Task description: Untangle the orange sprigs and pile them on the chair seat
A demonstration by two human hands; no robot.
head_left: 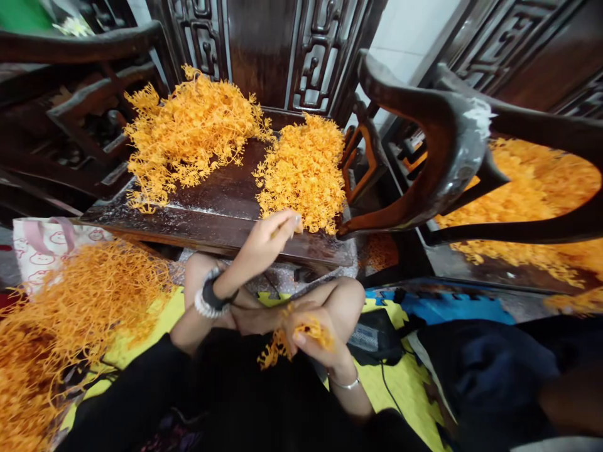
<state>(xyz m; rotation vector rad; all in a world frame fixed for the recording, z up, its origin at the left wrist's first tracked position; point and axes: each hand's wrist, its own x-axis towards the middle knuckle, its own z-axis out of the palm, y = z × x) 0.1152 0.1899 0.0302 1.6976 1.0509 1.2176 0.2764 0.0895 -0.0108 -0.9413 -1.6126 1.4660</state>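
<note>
My left hand (273, 235) is at the front edge of the dark wooden bench (221, 194), its fingers pinched together beside the right-hand pile of orange pieces (306, 166). What it grips, if anything, is too small to tell. A larger orange pile (198, 125) lies on the bench's left part. Over my lap, my right hand (320, 336) is closed around a small bunch of orange pieces (276, 348), some of which stick out between the fingers and hang to the left.
A tangled orange heap (103, 295) lies at the left by a patterned bag (40, 251). A curved wooden armrest (452, 163) stands right of the bench, with more orange pieces (541, 182) beyond. A black device (374, 339) rests on the yellow mat (405, 383). A person's dark clothing (490, 364) is at the lower right.
</note>
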